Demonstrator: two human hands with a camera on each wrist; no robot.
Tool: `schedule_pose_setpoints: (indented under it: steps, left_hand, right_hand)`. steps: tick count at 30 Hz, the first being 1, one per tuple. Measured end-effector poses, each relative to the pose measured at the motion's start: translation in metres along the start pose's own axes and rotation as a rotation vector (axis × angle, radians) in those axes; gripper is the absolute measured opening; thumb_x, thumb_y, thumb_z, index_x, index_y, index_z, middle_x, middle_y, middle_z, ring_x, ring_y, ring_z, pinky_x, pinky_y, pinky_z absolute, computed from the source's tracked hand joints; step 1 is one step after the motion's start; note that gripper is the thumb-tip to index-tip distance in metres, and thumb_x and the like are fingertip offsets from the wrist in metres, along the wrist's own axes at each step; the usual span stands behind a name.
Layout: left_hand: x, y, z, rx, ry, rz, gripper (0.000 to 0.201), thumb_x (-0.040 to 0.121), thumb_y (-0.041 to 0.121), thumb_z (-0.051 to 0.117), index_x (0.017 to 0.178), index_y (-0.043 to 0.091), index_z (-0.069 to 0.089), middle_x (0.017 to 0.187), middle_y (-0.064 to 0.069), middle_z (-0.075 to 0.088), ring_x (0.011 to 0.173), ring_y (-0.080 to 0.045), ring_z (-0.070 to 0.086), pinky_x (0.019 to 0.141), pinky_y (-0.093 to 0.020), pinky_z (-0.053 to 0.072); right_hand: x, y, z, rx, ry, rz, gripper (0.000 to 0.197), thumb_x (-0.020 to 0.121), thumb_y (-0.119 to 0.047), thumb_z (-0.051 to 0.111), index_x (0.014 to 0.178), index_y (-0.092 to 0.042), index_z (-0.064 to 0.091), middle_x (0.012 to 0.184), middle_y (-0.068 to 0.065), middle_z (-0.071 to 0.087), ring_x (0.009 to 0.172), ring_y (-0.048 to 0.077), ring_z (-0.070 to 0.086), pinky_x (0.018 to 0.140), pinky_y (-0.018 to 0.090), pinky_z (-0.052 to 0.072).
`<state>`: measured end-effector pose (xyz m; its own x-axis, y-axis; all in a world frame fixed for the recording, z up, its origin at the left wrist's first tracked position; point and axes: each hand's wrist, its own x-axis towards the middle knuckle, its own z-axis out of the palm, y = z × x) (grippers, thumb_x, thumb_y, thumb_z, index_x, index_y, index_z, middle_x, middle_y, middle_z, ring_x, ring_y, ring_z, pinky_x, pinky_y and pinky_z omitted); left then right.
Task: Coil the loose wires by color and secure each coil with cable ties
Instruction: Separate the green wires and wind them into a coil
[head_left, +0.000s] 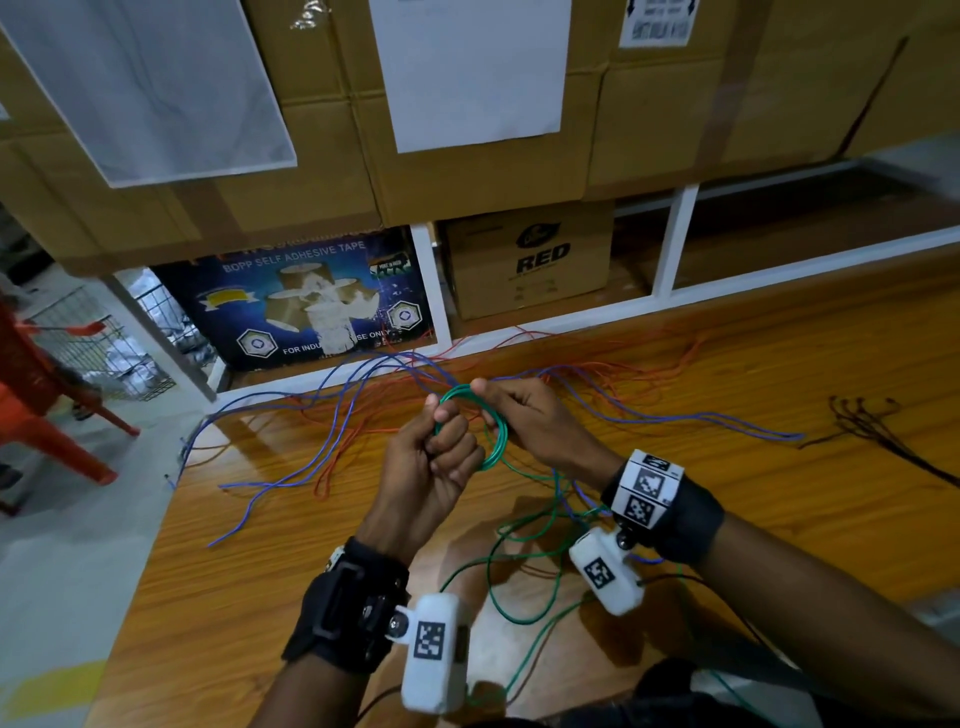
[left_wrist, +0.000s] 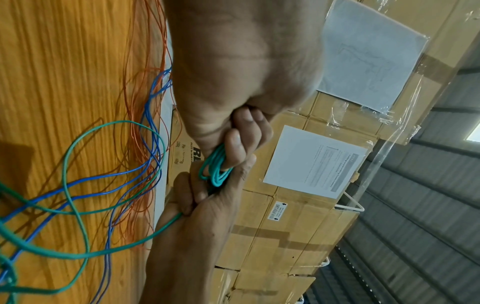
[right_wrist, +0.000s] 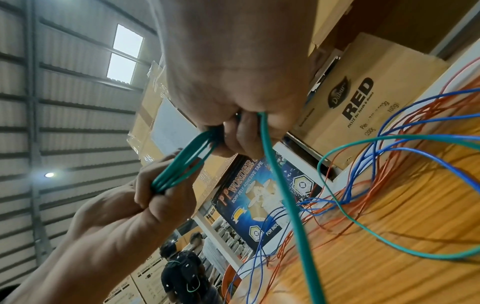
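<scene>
Green plastic-insulated wire coil (head_left: 496, 434), several small round loops, held in the air above the wood-grain tabletop (head_left: 779, 509), between both hands. Left hand (head_left: 439, 462) clenched round the coil's near-left side, thumb up against the loops. Right hand (head_left: 530, 421) grips the far-right side, fingers curled over the strands. In the right wrist view the loops run as a tight bundle of parallel strands between the two fists, and one loose green tail (right_wrist: 285, 195) drops out of the right fist down toward the tabletop. Rest of the green wire lies in wide slack loops on the tabletop below the wrists.

Loose blue wires (head_left: 322, 415) and orange wires (head_left: 623, 364) lie tangled together across the tabletop beyond the hands, some hanging over the left edge. Bundle of thin black cable ties (head_left: 878, 441) lies on the tabletop well apart to the right.

Readable text:
- brown cardboard box (head_left: 530, 260) on the shelf: "RED"; right wrist view adds "Dabur" and "PASTE for Teeth & Gums"
- dark blue printed box (head_left: 301, 301): "BOPP SELF ADHESIVE TAPE", "WONDER", partial "FOR INDU... SE ONLY"
- white paper sheets taped on the upper cartons: print too small to read.
</scene>
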<state>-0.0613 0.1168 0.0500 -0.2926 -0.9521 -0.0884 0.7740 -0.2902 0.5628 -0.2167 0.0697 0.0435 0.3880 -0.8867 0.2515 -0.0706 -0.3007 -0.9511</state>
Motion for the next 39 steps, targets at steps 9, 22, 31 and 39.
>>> schedule_pose_setpoints:
  steps: [9,22,31,39]
  left_hand:
    - [0.000,0.025,-0.023,-0.121,-0.114,0.054,0.046,0.112,0.029,0.024,0.077,0.016,0.051,0.055,0.008,0.017,0.041,-0.009,0.014,0.041,-0.022,0.024]
    - [-0.004,0.057,-0.041,-0.155,-0.121,0.204,0.030,0.108,0.021,0.035,0.081,0.015,0.047,0.053,0.007,0.022,0.041,-0.008,0.018,0.041,-0.023,0.032]
    - [-0.010,0.067,-0.031,-0.118,-0.007,0.366,0.034,0.103,0.015,0.032,0.073,0.017,0.049,0.048,0.007,0.023,0.042,-0.008,0.012,0.042,-0.019,0.025]
    - [-0.007,0.058,-0.025,0.128,0.150,0.427,0.028,0.105,0.031,0.035,0.079,0.020,0.041,0.049,0.009,0.028,0.038,-0.004,0.024,0.043,-0.020,0.020]
  right_hand:
    - [-0.005,0.003,-0.061,-0.073,-0.018,0.063,0.021,0.100,-0.017,0.065,0.103,0.000,0.077,0.070,0.002,0.066,0.048,0.001,0.043,0.047,0.015,0.033]
    - [-0.020,0.016,-0.089,-0.230,-0.007,0.017,0.009,0.092,-0.019,0.076,0.101,-0.016,0.078,0.076,0.011,0.073,0.060,0.006,0.062,0.054,0.026,0.049]
    - [-0.023,0.011,-0.062,-0.464,0.328,-0.282,0.004,0.087,-0.017,0.082,0.089,-0.015,0.079,0.081,-0.005,0.074,0.065,0.009,0.066,0.059,0.023,0.051]
    - [-0.027,0.003,-0.037,-0.828,-0.126,-0.589,0.023,0.097,-0.034,0.062,0.088,-0.017,0.075,0.083,-0.004,0.069,0.074,0.015,0.062,0.061,0.028,0.042]
